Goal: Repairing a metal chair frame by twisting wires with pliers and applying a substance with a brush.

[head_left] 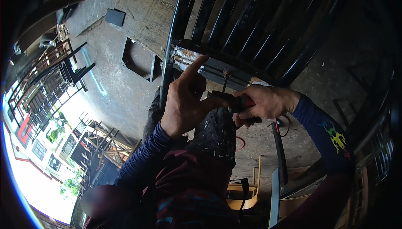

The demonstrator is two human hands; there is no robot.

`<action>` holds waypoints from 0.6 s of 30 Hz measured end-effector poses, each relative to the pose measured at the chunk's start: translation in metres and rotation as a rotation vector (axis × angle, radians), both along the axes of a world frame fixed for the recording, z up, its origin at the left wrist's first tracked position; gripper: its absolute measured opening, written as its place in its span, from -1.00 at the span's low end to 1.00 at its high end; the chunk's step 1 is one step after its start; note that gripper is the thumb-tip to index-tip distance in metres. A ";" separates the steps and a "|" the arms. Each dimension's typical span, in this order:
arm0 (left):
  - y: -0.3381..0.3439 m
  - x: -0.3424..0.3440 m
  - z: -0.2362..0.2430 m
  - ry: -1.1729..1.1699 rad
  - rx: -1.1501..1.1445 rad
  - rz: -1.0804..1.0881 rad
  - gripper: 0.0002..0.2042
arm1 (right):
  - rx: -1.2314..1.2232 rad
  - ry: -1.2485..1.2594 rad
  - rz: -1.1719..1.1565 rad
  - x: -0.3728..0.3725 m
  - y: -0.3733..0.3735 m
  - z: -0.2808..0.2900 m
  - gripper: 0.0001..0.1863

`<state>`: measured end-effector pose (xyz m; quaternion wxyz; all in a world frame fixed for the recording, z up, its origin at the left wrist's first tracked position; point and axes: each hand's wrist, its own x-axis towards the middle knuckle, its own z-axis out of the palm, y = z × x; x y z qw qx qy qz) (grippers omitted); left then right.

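Observation:
A black slatted metal frame (215, 17) has a lower rail (213, 69) with rough white patches. A rusty fitting (227, 72) on that rail has a thin shaft (225, 84) running down to a black-and-red tool (244, 101). My right hand (266, 101) is closed round the tool, its fingers curled underneath. My left hand (184, 103) has its index finger stretched out over the rail, its thumb reaching across against the tool's front and its other fingers partly curled and hidden. My legs (211, 132), in dark stained trousers, are below the rail.
Under the frame is a wooden board (144, 7) with a dark square plate (115, 17) on it. An angular metal piece (138, 61) lies on the concrete floor. Stacked metal frames (71, 74) stand left, a red cable (284, 126) lies right, and a yellow wooden piece (243, 199) is below.

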<state>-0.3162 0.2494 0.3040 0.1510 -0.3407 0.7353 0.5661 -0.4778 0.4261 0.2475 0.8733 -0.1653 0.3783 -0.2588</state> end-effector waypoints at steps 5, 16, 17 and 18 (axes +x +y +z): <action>0.013 0.003 0.008 0.033 0.027 -0.038 0.10 | -0.106 0.106 0.202 -0.012 -0.001 -0.009 -0.64; 0.047 -0.057 -0.025 0.442 -0.653 -0.058 -0.52 | -0.269 0.111 0.059 -0.002 0.000 -0.009 -0.48; 0.049 -0.061 -0.027 0.383 -0.790 -0.119 -0.54 | -0.288 0.139 0.032 0.001 0.002 -0.009 -0.50; 0.052 -0.062 -0.027 0.318 -0.917 -0.184 -0.55 | -0.299 0.160 0.003 0.008 0.006 -0.008 -0.52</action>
